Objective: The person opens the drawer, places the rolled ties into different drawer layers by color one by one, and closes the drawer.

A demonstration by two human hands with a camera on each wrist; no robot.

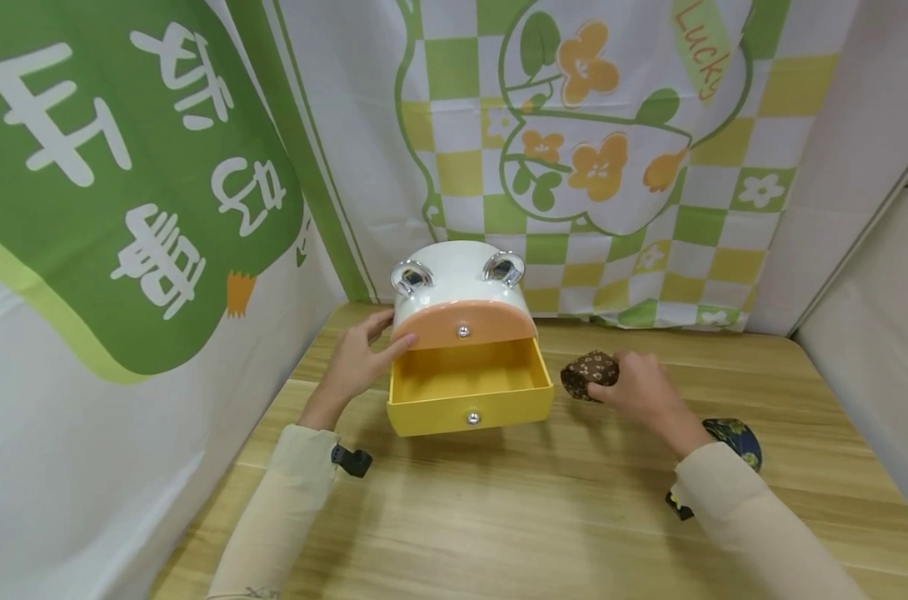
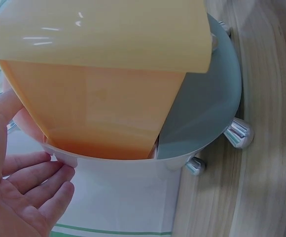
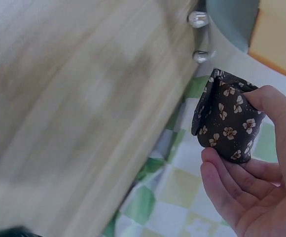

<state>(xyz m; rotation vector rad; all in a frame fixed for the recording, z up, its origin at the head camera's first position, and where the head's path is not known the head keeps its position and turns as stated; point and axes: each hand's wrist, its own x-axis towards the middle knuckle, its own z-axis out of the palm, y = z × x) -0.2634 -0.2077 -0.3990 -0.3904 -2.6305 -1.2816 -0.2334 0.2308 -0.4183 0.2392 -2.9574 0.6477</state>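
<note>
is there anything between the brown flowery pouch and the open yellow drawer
Nothing visible. The right hand holds the brown floral pouch just right of the open yellow drawer, with only bare table between them. The drawer looks empty, and the left hand rests on the cabinet's far side.

Left hand reaches forward, fingers straight and relaxed, thumb extended. Right hand fingers curled in a pinch, seemingly thumb on top. Both forearms sleeved.

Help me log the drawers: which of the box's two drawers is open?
The lower yellow drawer is pulled out and empty; the orange drawer above it is closed, with the left hand beside it.
</note>
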